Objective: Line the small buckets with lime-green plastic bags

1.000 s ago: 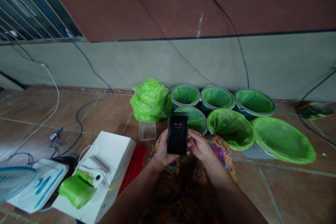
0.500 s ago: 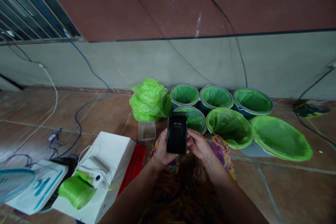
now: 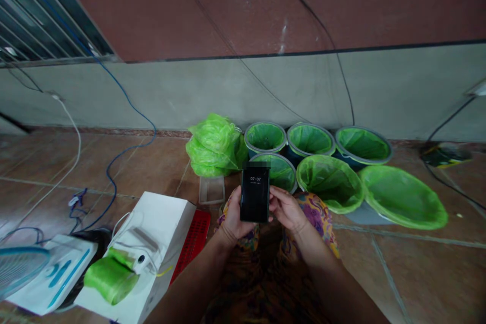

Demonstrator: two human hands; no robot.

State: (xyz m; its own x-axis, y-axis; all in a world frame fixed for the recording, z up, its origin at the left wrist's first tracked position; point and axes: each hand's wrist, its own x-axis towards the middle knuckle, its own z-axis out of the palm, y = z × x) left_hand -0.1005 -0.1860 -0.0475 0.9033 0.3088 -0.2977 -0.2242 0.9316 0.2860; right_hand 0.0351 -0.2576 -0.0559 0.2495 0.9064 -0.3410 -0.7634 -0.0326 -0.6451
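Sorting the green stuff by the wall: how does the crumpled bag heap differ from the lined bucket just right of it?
The bag heap is a loose, bunched mound lying on the floor; the lined bucket stands upright with its green liner stretched smooth inside a grey rim. The heap bulges outward, whereas the bucket's mouth is open and hollow. Both are the same translucent bright green plastic.

Six round containers lined with green bags stand along the wall: bucket one (image 3: 265,137), bucket two (image 3: 310,139), bucket three (image 3: 363,145), bucket four (image 3: 280,171), bucket five (image 3: 329,182) and, widest of them, a shallow basin (image 3: 403,196). Left of bucket one lies one heap of green bags (image 3: 214,146), with one clear plastic tub (image 3: 211,189) just in front of it. Near the tub is one phone (image 3: 254,194), held by two hands, the left hand (image 3: 232,216) and the right hand (image 3: 287,209). Further left of the tub: one white box (image 3: 152,243), one roll of green bags (image 3: 108,278), one red grid-patterned sheet (image 3: 193,242), one fan (image 3: 21,271).
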